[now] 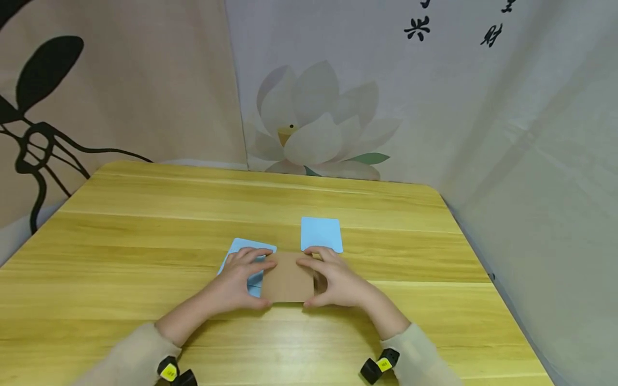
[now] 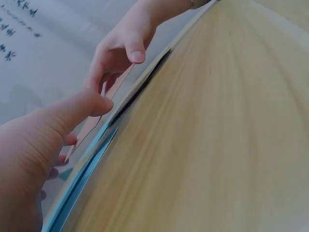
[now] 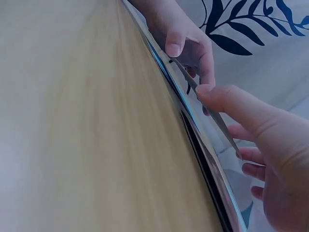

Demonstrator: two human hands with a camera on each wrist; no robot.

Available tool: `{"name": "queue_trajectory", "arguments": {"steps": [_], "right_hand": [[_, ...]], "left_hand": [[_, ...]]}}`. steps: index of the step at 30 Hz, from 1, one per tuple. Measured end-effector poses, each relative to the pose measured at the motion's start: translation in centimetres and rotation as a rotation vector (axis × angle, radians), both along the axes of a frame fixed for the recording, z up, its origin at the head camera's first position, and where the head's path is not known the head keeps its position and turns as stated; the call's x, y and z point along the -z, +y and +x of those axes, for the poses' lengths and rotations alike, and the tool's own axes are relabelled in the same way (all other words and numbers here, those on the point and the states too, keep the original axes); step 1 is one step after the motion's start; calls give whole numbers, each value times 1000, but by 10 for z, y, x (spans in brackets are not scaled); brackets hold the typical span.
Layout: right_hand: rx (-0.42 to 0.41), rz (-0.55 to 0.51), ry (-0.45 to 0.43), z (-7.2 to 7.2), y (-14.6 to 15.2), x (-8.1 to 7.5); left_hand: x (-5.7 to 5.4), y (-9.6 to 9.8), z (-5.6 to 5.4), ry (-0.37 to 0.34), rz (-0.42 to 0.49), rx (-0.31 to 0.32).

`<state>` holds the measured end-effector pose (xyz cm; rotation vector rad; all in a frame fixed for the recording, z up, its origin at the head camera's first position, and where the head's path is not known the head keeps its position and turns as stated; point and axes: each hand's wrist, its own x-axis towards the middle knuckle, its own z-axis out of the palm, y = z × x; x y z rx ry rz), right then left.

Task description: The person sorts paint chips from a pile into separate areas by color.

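A thin brown square card, perhaps cardboard, is held level between both hands. My left hand pinches its left side, thumb at the near corner and fingers toward the far one. The right hand grips the opposite side in the same way. In the right wrist view the card appears edge-on, tilted and raised off the table. A blue sheet lies partly hidden under the left hand and the card. Just beyond the right fingers is a blue square with rounded corners.
The wooden table extends on all sides of the hands. Behind it hangs a pale curtain printed with a lotus and black characters. In the right wrist view, a dark flat strip runs along the tabletop beneath the right hand; its kind is unclear.
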<state>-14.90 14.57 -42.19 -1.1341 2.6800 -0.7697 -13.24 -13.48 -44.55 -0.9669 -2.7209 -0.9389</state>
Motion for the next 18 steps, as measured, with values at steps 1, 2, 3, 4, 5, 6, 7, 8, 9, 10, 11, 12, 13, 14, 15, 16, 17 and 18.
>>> {"name": "queue_trajectory", "arguments": {"steps": [1, 2, 3, 4, 5, 6, 7, 8, 9, 10, 11, 12, 13, 14, 15, 16, 17, 18], "right_hand": [[6, -6, -12, 1, 4, 0], [14, -10, -24, 2, 9, 0], [20, -15, -35, 2, 13, 0], [26, -21, -44, 3, 17, 0], [33, -23, -53, 5, 21, 0], [36, -26, -60, 6, 25, 0], [39, -29, -68, 7, 29, 1], [43, -31, -75, 8, 33, 1], [45, -35, -82, 8, 37, 2], [47, -36, -85, 9, 41, 2], [49, -34, -88, 9, 44, 3], [50, -34, -89, 9, 47, 3], [53, -36, -91, 9, 50, 4], [53, -38, -91, 9, 53, 5], [53, -39, -90, 9, 55, 5], [53, -39, -88, 9, 57, 5], [52, -40, -89, 9, 59, 6], [51, -42, -91, 9, 61, 6]], "left_hand": [[0, 4, 0, 2, -6, 5], [-1, 9, -1, 8, -14, 10], [-1, 13, -2, 14, -23, 15], [-1, 17, -2, 13, -31, 19], [-1, 22, -3, 11, -38, 23], [-1, 26, -3, 9, -45, 28], [-2, 30, -3, 7, -48, 33], [-2, 34, -3, 3, -55, 37], [-2, 37, -3, -4, -62, 40], [-3, 41, -3, -8, -66, 44], [-3, 44, -4, -11, -71, 46], [-3, 47, -4, -11, -76, 47], [-3, 50, -4, -11, -80, 47], [-3, 53, -4, -12, -84, 47], [-3, 56, -5, -9, -86, 48], [-3, 58, -5, -7, -87, 50], [-3, 61, -5, -8, -90, 51], [-3, 63, -6, -6, -95, 52]]}}
